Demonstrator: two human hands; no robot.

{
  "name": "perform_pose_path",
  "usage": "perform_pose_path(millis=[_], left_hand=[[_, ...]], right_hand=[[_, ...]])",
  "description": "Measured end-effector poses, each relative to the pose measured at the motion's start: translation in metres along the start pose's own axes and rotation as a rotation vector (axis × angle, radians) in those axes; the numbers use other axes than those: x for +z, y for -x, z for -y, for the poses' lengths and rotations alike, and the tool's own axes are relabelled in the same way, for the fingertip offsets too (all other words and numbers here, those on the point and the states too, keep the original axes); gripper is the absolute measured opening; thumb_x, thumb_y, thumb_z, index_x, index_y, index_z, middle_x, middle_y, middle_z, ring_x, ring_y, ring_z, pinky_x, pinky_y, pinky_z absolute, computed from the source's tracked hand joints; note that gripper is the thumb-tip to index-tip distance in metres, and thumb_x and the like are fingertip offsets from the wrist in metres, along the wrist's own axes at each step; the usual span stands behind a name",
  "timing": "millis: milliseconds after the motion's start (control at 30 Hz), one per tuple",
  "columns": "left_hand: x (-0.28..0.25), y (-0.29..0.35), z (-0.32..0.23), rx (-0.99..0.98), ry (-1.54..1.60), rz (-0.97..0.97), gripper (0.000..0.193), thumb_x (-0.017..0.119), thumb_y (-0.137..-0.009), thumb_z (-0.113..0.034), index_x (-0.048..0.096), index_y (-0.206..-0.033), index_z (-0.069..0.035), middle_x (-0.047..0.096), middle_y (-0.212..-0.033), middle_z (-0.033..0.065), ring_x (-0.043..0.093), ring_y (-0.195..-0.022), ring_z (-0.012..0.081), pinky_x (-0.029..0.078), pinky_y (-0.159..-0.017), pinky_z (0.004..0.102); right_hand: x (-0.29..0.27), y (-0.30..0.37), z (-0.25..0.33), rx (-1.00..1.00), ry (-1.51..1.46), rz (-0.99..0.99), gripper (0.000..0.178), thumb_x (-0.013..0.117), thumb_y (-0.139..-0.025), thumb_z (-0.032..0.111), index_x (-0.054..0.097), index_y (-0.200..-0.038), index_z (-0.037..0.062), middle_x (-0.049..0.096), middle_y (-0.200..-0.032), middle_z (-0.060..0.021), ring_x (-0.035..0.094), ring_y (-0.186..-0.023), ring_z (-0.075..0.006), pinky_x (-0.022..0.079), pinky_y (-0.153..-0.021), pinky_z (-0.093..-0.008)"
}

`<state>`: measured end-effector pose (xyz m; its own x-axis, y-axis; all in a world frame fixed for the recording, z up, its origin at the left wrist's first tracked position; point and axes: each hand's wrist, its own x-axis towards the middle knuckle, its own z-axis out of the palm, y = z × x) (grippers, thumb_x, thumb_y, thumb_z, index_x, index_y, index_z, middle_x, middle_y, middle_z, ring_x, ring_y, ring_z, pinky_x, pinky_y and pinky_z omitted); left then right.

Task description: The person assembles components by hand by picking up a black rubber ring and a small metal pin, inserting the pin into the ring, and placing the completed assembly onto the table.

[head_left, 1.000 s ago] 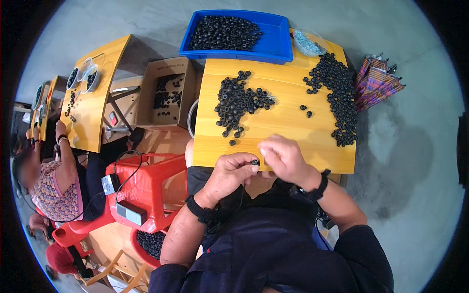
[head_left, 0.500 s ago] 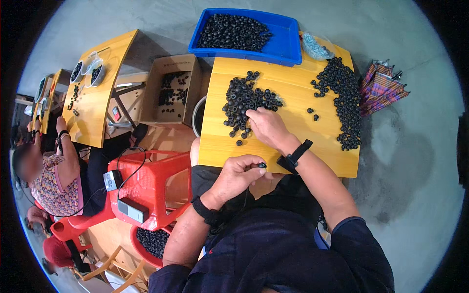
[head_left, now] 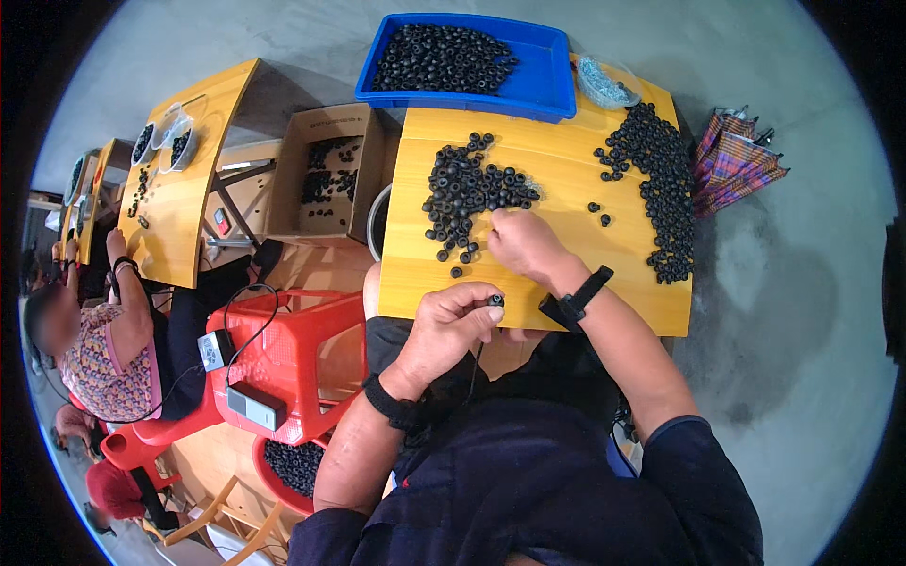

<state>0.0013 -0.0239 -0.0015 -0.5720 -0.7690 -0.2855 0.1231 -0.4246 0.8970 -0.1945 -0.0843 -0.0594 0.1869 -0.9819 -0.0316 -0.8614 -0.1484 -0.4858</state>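
Note:
Near the table's front edge, my left hand pinches a small black ring-like piece between thumb and forefinger, its hollow end facing up. My right hand is closed over the table, just on the near right side of a pile of black pieces. Its fingertips curl under, so whatever they hold is hidden. Both wrists wear black bands. Toward the right edge of the yellow table lies a second, longer heap of black pieces, and two loose black pieces lie between the heaps.
A blue tray of black pieces stands at the far edge, beside a clear container of bluish bits. A plaid umbrella is at right. Leftward are a cardboard box, a red stool, and a person at another table.
My right hand has drawn back from the edge of the pile toward me, its fingers curled. My left hand has tipped the black piece more upright. The view has shifted slightly.

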Motion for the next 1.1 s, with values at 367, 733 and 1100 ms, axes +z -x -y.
perform_pose_path(millis=[367,733,1100], left_hand=[[0.005,0.003,-0.014,0.078,-0.052,-0.042,0.018,0.061,-0.088,-0.001,0.061,-0.106,0.002,0.063,-0.083,0.0023,0.058,-0.068,0.0073,0.049,-0.064,0.0207],[0.012,0.003,-0.015,0.065,-0.068,0.01,0.016,0.062,-0.088,-0.003,0.063,-0.104,0.002,0.063,-0.083,0.0005,0.054,-0.064,0.0051,0.046,-0.058,0.0191],[0.009,0.005,-0.014,0.063,-0.086,0.045,0.017,0.061,-0.088,-0.004,0.063,-0.104,0.002,0.064,-0.086,0.0009,0.053,-0.064,0.0043,0.045,-0.057,0.019]], right_hand=[[-0.071,0.06,0.041,0.357,-1.278,0.006,0.009,0.055,-0.091,0.009,0.057,-0.09,-0.0003,0.062,-0.071,-0.0036,0.062,-0.058,-0.0098,0.053,-0.054,-0.0236],[-0.083,0.083,0.06,0.148,-1.216,0.114,0.012,0.054,-0.093,0.009,0.06,-0.093,-0.0006,0.059,-0.071,0.0008,0.057,-0.057,-0.005,0.045,-0.053,-0.0192],[-0.084,0.088,0.066,0.141,-1.164,0.161,0.012,0.053,-0.093,0.009,0.059,-0.096,-0.0013,0.06,-0.074,-0.0011,0.058,-0.06,-0.0062,0.047,-0.055,-0.0205]])
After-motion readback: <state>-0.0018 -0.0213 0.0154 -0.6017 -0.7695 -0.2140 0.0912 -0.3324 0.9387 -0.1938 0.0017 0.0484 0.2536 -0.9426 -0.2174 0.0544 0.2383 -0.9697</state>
